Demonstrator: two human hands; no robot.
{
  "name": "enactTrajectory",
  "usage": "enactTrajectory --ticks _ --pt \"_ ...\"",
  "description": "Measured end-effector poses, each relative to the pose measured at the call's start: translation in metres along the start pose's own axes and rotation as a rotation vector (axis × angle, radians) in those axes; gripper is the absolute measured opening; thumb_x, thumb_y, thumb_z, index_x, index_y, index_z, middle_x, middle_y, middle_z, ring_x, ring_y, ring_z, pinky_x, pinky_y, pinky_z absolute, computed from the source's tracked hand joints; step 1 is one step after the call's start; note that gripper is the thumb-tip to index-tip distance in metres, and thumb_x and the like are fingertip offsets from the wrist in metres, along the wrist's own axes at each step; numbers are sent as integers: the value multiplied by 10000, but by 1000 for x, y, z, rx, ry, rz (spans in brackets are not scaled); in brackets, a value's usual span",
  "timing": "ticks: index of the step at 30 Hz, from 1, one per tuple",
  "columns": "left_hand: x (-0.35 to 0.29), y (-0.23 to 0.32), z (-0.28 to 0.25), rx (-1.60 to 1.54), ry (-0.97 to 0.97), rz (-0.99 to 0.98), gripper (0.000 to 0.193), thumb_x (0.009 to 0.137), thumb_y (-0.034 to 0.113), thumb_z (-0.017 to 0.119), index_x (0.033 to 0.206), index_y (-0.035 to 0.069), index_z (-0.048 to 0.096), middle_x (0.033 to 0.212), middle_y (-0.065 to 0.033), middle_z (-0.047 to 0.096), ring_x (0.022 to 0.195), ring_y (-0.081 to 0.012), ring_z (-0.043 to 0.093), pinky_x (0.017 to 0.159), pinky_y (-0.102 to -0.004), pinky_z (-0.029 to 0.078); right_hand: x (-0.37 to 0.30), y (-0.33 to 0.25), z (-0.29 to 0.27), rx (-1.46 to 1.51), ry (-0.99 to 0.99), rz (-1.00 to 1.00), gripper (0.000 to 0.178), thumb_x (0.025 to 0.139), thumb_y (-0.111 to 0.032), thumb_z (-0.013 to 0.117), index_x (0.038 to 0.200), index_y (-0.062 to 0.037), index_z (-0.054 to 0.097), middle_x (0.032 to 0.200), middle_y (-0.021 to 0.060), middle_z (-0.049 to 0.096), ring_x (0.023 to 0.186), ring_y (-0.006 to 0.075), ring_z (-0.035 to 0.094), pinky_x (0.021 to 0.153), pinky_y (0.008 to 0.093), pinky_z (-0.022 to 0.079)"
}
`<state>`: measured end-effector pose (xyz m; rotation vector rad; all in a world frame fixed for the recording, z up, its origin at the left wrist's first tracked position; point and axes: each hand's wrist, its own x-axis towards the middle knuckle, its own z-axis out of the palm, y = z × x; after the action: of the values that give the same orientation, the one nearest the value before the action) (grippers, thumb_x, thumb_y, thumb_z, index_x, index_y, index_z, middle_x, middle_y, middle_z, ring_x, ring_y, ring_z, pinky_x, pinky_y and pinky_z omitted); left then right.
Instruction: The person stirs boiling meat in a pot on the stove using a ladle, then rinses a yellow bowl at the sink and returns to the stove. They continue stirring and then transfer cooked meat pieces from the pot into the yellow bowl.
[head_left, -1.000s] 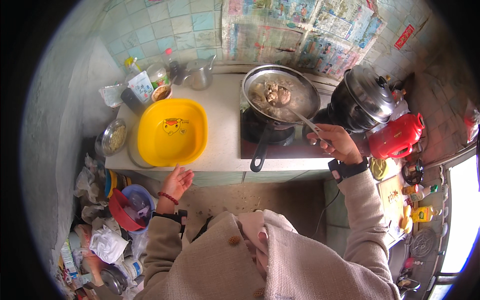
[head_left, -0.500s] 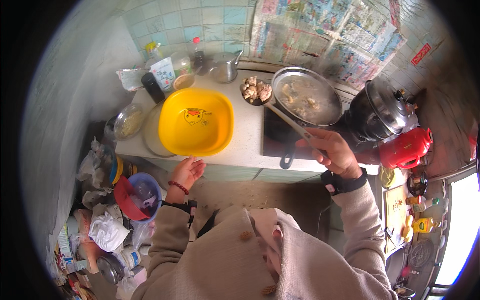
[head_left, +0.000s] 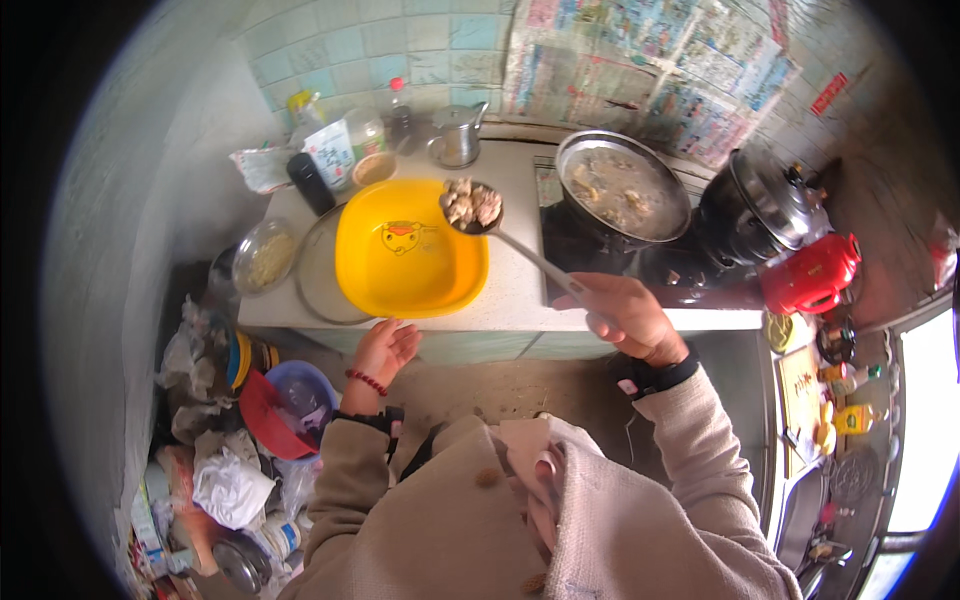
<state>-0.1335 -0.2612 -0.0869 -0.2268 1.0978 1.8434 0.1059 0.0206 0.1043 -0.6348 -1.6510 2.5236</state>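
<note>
My right hand [head_left: 628,315] is closed round the handle of a long metal ladle [head_left: 540,262]. Its bowl, heaped with chunks of pale cooked meat [head_left: 472,203], hangs over the right rim of a yellow plastic basin [head_left: 455,275]. A cartoon face decorates the inside of the basin. Just below the basin's front edge my left hand [head_left: 388,350] is open, palm up and fingers stretched; whether the fingertips touch the rim I cannot tell. To the right, a wide pan [head_left: 640,235] on the stove holds cloudy liquid with more pieces in it.
A black lidded pot [head_left: 750,215] and a red kettle-like vessel [head_left: 812,275] stand right of the pan. Behind the basin are a metal pot with a spout [head_left: 457,138], bottles and packets. Left of it sits a bowl of pale food [head_left: 265,257]. Tubs and bags crowd the lower left.
The loaded ladle has moved left, from beside the pan to the basin's right rim, my right hand going with it. The basin appears slightly further right in view; my left hand stays near its front edge.
</note>
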Motion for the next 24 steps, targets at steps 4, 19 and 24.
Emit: enactTrajectory --ticks 4,19,24 --pt "-8 2 -20 49 29 19 177 936 239 551 1029 91 522 1008 -112 629 917 -246 630 724 -344 521 -21 -21 -28 -96 153 -140 432 890 -23 498 1289 119 416 1000 193 646 513 55 499 387 145 341" --pt "-9 15 -39 64 25 -16 186 948 218 531 1055 66 526 1020 -124 619 936 -256 620 733 -348 528 -25 -11 -123 -1667 657 -385 447 789 51 455 1234 9 469 972 256 630 880 372 635 703 404 509" --pt "-10 15 -39 73 69 -19 190 942 222 542 1059 74 528 1025 -120 611 938 -254 616 735 -344 528 -58 -37 -102 -1396 650 -361 469 804 56 464 1265 -25 481 941 258 632 891 381 629 737 408 507"
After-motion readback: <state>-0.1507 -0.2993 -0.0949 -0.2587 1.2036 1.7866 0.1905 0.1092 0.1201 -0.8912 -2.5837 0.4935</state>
